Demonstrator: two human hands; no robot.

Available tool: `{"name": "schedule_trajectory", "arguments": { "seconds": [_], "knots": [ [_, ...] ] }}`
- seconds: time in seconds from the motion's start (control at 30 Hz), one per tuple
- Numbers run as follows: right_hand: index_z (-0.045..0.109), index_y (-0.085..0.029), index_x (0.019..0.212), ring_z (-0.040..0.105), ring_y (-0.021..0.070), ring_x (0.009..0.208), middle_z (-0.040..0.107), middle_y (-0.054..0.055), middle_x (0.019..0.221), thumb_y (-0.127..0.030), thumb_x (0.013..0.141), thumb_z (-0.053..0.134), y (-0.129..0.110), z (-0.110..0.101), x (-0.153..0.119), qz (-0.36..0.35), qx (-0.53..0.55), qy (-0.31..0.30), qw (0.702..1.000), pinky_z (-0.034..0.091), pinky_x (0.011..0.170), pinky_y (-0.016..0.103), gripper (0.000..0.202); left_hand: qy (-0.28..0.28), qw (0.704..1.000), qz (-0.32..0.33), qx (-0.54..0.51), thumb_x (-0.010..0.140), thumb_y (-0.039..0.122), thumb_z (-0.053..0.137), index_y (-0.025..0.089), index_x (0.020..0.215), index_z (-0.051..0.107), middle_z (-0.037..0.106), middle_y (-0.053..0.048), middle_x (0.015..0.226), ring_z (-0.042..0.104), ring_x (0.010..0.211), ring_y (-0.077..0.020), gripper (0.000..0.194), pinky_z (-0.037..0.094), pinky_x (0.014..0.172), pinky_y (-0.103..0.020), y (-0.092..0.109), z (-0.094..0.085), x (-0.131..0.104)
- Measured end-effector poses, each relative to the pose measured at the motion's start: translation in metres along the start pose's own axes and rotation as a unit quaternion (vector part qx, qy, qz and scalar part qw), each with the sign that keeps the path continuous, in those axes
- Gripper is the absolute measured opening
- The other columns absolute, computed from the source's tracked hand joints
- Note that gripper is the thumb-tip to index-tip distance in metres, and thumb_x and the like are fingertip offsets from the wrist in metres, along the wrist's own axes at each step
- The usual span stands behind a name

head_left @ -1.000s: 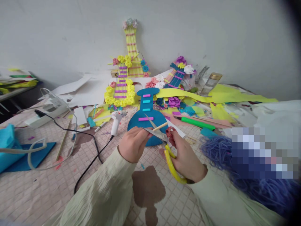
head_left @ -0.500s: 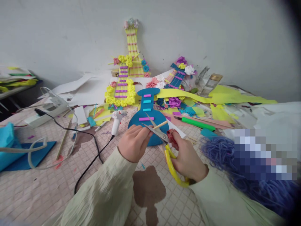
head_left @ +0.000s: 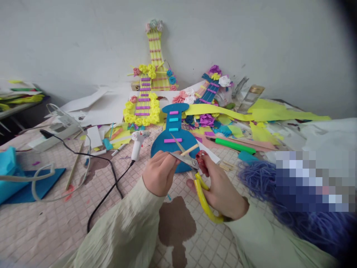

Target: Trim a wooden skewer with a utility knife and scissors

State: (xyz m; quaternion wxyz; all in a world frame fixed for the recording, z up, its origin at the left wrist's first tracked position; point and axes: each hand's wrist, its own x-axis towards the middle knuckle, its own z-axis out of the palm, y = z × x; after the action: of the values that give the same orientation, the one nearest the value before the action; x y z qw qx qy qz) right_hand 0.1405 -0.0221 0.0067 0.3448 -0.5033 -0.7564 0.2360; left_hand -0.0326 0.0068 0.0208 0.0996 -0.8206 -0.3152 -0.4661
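Observation:
My left hand is closed, pinching a thin wooden stick that points up to the right. In my right hand is a pair of scissors with yellow-wrapped handles. The blades are parted, and the stick lies between them. Just beyond my hands lies a blue guitar-shaped cutout with purple and light-blue strips across it; my hands and the scissors hide part of its lower edge. Several short stick pieces rest on the table right of the scissors.
A white glue gun with a black cord stands left of the cutout. Decorated paper guitars lean at the back. Blue-violet yarn is heaped at right, near a green cutter. A power strip sits at left.
My left hand has shifted slightly right and down, and the scissors have dipped a little. The stick stays between the parted blades, while more of the short stick pieces shows.

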Motion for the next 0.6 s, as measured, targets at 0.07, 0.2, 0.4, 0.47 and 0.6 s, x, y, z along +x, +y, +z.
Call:
{"name": "schedule_trajectory", "arguments": {
  "seconds": [0.07,0.2,0.4,0.47,0.6],
  "knots": [
    [0.038,-0.019,0.102,0.048,0.0194,0.080,0.049,0.005,0.089,-0.026,0.065,0.062,-0.0002,-0.0001,-0.0002,-0.002,0.007,-0.001,1.000,0.042,0.070,0.034,0.044,0.002,1.000,0.004,0.000,0.087,0.015,0.037,0.017,0.087,0.049,0.058,-0.002,0.064,0.056,0.055,-0.0154,0.013,0.045,0.047,-0.028,0.0000,0.0005,0.0000],
    [0.038,-0.019,0.101,0.046,0.0176,0.077,0.047,0.004,0.087,-0.030,0.066,0.061,-0.0023,-0.0009,0.0000,-0.002,0.007,-0.002,1.000,0.041,0.068,0.032,0.043,0.000,1.000,0.007,0.002,0.087,0.015,0.037,0.017,0.089,0.048,0.058,-0.002,0.064,0.057,0.055,-0.0149,0.012,0.045,0.048,-0.028,-0.0009,0.0003,-0.0004],
    [0.039,-0.018,0.102,0.045,0.0162,0.073,0.045,0.003,0.082,-0.036,0.069,0.058,-0.0061,-0.0028,0.0012,-0.008,0.002,-0.003,1.000,0.041,0.065,0.031,0.042,-0.004,1.000,0.005,0.007,0.087,0.015,0.037,0.017,0.089,0.048,0.056,-0.001,0.061,0.055,0.054,-0.0147,0.012,0.044,0.047,-0.027,-0.0001,-0.0015,0.0017],
    [0.040,-0.018,0.101,0.046,0.0168,0.074,0.045,0.003,0.080,-0.036,0.069,0.057,-0.0065,-0.0034,0.0012,-0.013,-0.002,-0.002,1.000,0.042,0.065,0.031,0.041,-0.013,1.000,0.004,0.005,0.086,0.015,0.037,0.017,0.090,0.048,0.055,-0.001,0.061,0.053,0.053,-0.0148,0.012,0.045,0.048,-0.027,0.0007,-0.0027,0.0029],
    [0.040,-0.018,0.098,0.047,0.0175,0.072,0.046,0.003,0.078,-0.034,0.069,0.057,-0.0048,-0.0031,0.0005,-0.009,-0.015,-0.005,1.000,0.042,0.063,0.031,0.037,-0.019,1.000,0.015,0.007,0.086,0.015,0.038,0.015,0.091,0.049,0.057,-0.003,0.062,0.053,0.054,-0.0150,0.012,0.045,0.048,-0.028,0.0012,-0.0043,0.0039]
  ]
}}
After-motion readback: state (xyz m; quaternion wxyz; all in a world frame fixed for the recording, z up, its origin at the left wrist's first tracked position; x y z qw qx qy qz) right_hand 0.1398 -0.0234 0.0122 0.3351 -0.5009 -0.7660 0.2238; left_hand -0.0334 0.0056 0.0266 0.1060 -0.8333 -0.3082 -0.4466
